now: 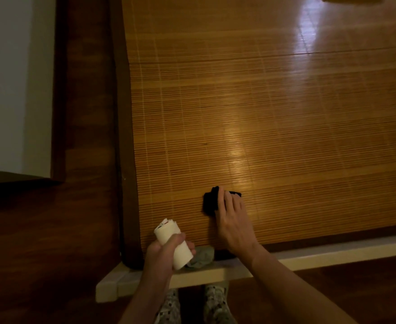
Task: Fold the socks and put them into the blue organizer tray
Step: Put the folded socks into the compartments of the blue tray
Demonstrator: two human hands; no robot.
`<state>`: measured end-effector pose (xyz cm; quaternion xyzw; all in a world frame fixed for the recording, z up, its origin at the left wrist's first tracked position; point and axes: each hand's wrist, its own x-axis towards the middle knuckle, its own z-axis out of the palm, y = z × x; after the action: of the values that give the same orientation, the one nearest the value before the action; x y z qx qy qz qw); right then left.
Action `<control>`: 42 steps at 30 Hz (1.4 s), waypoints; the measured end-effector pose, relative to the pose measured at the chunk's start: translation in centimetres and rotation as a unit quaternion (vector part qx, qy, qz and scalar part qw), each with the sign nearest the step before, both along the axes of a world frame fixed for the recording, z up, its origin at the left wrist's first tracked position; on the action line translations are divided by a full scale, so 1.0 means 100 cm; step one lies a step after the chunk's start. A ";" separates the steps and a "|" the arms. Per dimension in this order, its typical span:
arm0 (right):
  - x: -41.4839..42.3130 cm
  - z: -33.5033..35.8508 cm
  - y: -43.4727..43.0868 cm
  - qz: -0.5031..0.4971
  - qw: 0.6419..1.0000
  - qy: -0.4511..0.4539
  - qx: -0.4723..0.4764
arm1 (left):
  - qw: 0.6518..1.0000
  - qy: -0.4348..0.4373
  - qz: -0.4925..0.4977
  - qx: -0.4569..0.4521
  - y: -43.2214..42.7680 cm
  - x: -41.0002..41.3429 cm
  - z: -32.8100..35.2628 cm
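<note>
A rolled white sock (171, 242) is gripped in the left hand (163, 253) at the bamboo mat's (262, 113) near corner, a folded black sock (210, 203) on the mat is covered by the right hand (232, 220) (grip indeterminable), and, no tray being visible, placement is judged outstanding.

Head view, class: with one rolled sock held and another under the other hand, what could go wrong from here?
1. The left hand grips the rolled white sock round its middle, so the layered end could unroll.
2. The right hand lies alone on the black sock; its fold may spring open.
3. The grey-green sock sits at the bamboo mat's near edge and might slip off.
</note>
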<state>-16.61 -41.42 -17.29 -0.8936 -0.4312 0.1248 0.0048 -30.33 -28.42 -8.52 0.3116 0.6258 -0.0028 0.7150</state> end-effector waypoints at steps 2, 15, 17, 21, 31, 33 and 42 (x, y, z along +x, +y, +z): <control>0.000 -0.001 0.001 0.004 0.999 0.023 -0.040 | 1.000 0.001 0.005 -0.002 0.001 0.000 0.001; 0.051 -0.001 0.030 -0.043 0.993 0.029 -0.109 | 1.000 0.021 -0.018 0.006 0.010 -0.009 -0.002; 0.054 0.004 0.032 -0.067 0.991 0.071 -0.089 | 0.997 0.051 -0.053 0.037 0.012 -0.015 -0.006; 0.033 0.029 0.017 -0.032 0.985 0.162 -0.043 | 0.944 0.150 -0.238 0.171 0.017 -0.033 -0.016; -0.047 0.034 -0.025 -0.023 0.939 0.342 -0.026 | 0.860 0.159 -0.465 0.139 0.003 -0.033 -0.037; -0.051 0.029 -0.024 -0.018 0.942 0.332 -0.037 | 0.874 0.167 -0.444 0.104 0.001 -0.029 -0.043; -0.054 0.032 -0.018 -0.168 0.890 0.422 0.030 | 0.935 0.196 -0.296 0.013 -0.008 -0.013 -0.050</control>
<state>-21.97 -43.17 -14.06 -0.8154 -0.2353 0.4743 0.2343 -31.67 -29.27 -13.56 0.4857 0.6328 -0.2672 0.5406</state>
